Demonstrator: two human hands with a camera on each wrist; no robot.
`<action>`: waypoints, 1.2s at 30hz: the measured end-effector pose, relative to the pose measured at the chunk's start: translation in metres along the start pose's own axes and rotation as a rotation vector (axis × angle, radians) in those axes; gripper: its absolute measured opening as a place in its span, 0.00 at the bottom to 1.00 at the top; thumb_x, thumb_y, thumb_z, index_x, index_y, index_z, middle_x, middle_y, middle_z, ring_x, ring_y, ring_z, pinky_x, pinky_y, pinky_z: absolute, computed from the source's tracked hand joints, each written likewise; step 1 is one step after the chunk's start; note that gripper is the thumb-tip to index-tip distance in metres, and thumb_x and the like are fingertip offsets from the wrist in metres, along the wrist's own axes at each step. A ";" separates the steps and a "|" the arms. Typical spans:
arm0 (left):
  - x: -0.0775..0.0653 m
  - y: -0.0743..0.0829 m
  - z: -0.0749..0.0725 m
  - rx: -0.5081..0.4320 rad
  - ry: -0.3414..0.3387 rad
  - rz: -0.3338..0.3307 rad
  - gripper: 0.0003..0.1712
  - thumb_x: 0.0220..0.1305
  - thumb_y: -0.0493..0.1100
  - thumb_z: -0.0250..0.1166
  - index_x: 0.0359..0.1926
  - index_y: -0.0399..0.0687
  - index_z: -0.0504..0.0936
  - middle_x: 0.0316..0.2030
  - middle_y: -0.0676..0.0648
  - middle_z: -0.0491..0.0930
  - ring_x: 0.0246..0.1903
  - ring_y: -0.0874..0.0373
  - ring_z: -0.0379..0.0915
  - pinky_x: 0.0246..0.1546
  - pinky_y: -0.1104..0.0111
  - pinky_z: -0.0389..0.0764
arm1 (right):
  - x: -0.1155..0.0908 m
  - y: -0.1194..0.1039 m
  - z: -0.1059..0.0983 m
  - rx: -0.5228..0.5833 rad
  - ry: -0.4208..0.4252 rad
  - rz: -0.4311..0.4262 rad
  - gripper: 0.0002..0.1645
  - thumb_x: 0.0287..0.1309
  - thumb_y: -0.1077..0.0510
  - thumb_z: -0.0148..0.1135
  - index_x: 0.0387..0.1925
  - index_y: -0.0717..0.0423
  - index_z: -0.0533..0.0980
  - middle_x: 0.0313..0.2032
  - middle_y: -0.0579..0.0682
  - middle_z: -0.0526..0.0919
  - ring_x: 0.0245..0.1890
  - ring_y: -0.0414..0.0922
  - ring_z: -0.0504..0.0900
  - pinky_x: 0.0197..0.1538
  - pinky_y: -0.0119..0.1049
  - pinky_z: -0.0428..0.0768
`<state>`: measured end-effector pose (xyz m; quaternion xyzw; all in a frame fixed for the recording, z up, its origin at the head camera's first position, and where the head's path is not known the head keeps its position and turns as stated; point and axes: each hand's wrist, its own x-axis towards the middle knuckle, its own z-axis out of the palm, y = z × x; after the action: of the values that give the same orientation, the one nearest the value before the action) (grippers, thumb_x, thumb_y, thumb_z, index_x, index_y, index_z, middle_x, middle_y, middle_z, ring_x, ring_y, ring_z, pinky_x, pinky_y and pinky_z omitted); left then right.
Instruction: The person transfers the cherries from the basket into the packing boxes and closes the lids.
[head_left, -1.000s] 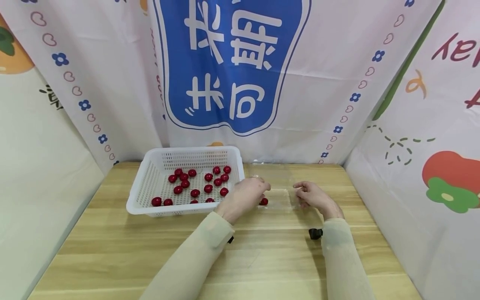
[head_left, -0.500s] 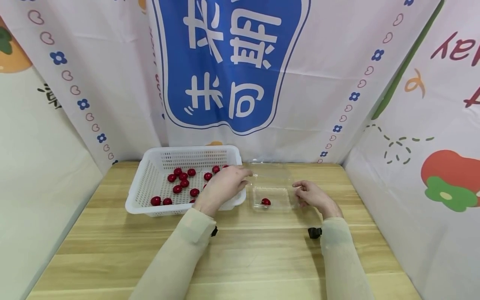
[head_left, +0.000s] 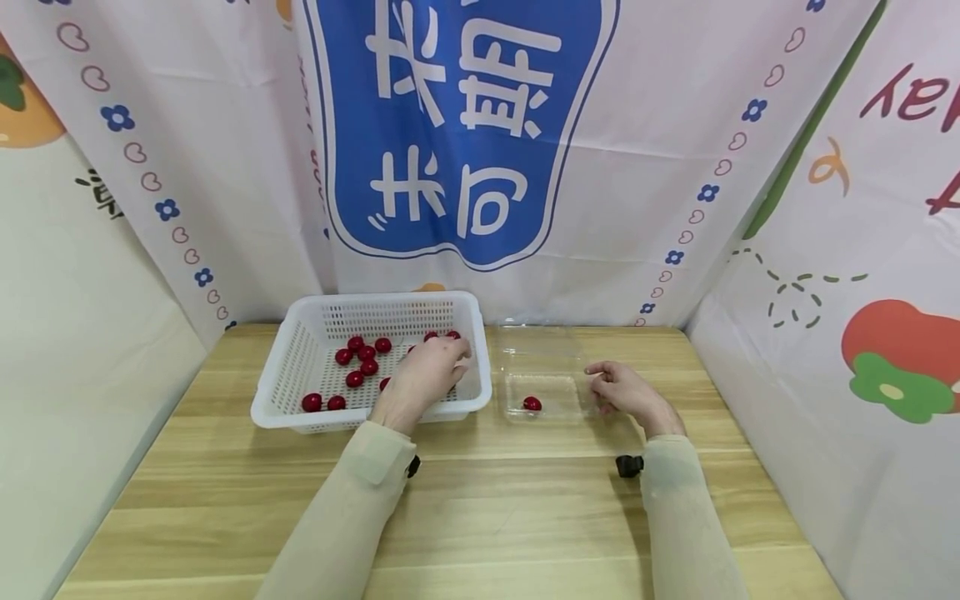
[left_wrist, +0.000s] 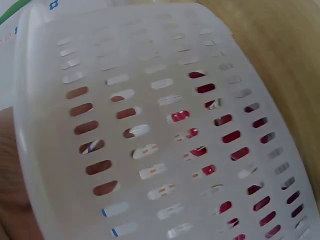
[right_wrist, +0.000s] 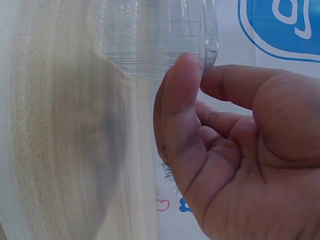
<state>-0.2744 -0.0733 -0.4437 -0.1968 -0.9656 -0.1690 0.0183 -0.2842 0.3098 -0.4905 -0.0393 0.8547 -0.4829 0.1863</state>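
My left hand (head_left: 422,377) reaches over the rim into the white perforated basket (head_left: 273,375), fingers bent loosely above the red fruits at its right side. Nothing shows between those fingers, though their undersides are hidden. Small, round and glossy, several cherry-like fruits (head_left: 355,379) lie on the basket floor, some covered by the hand. In the right wrist view, my right hand (right_wrist: 225,135) pinches the edge of a clear plastic box (right_wrist: 150,35) between thumb and finger. One red fruit (head_left: 532,403) sits inside that clear box, whose lid stands raised at the back.
The basket and box stand side by side near the back of the wooden table (head_left: 525,517). Printed white cloth (head_left: 600,208) hangs behind and at both sides. A small black device (head_left: 629,466) is at the right wrist.
My left hand has moved leftward from above the clear box into the basket, uncovering the single fruit in the box. My right hand stays at the box's right edge.
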 end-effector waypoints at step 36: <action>-0.002 -0.025 0.014 -0.028 -0.270 -0.128 0.17 0.75 0.33 0.78 0.60 0.48 0.94 0.54 0.45 0.94 0.49 0.51 0.84 0.54 0.52 0.91 | 0.000 0.002 0.000 -0.013 0.015 0.007 0.30 0.92 0.60 0.51 0.83 0.75 0.66 0.45 0.58 0.87 0.40 0.41 0.83 0.44 0.35 0.91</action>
<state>-0.2820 -0.0906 -0.4649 -0.1561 -0.9674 -0.1550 -0.1254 -0.2840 0.3111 -0.4917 -0.0338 0.8593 -0.4770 0.1815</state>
